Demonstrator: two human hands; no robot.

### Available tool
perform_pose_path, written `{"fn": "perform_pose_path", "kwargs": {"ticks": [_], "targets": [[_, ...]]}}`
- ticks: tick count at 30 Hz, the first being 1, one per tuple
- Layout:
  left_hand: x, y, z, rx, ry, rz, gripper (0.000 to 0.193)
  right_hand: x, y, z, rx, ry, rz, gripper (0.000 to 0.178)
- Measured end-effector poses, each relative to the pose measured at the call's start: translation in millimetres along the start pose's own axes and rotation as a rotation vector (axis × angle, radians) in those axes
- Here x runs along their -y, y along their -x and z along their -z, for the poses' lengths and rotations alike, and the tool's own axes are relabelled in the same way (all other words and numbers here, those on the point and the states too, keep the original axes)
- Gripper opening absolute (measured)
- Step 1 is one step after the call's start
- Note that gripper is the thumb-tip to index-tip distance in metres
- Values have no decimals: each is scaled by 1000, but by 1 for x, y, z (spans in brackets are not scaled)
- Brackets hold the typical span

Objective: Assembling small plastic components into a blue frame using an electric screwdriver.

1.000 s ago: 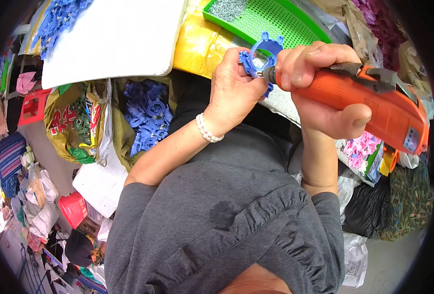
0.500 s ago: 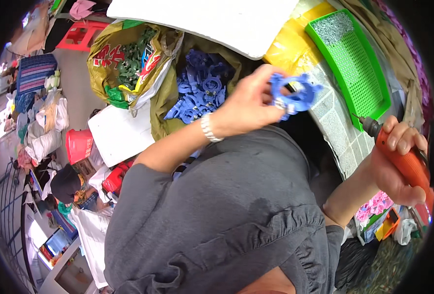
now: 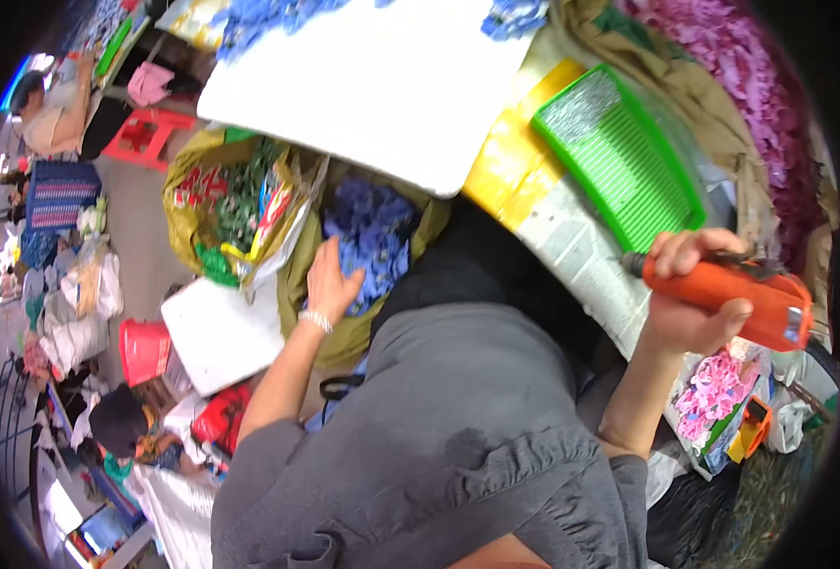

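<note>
My right hand grips an orange power screwdriver, held level at the right over the table's edge. My left hand reaches down to my left with fingers spread, just above a sack of blue plastic parts. It holds nothing. A bead bracelet sits on that wrist. The blue part from before is out of my hand and I cannot pick it out among the others.
A white board covers the table ahead. A green ridged tray lies on yellow sheeting at the right. A yellow bag of green parts stands beside the blue sack. A red stool, a red bucket and bundles crowd the floor at left.
My left hand carried the blue part away from the screwdriver, swung down to the sack and now is empty. My right hand with the tool moved apart to the right.
</note>
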State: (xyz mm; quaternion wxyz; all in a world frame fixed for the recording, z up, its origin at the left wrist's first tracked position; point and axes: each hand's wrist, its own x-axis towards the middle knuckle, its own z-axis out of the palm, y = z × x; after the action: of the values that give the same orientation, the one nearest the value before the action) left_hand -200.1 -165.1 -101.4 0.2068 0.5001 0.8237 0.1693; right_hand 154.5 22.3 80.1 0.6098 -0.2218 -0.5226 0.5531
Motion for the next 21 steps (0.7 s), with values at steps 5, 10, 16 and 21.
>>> {"fn": "perform_pose_path", "kwargs": {"ticks": [5,10,16,21], "targets": [[-77,-24,34,-414,194,-333,31,2,3,5,-16,35,31,65],[-154,-80,77,-485,236,-481,20,4,-1,1,-150,112,-10,67],[-217,-211,75,-330,380,-620,44,12,-9,5,-135,243,-79,58],[-266,-272,57,-206,95,-680,75,23,-17,16,-89,256,-112,49]]}}
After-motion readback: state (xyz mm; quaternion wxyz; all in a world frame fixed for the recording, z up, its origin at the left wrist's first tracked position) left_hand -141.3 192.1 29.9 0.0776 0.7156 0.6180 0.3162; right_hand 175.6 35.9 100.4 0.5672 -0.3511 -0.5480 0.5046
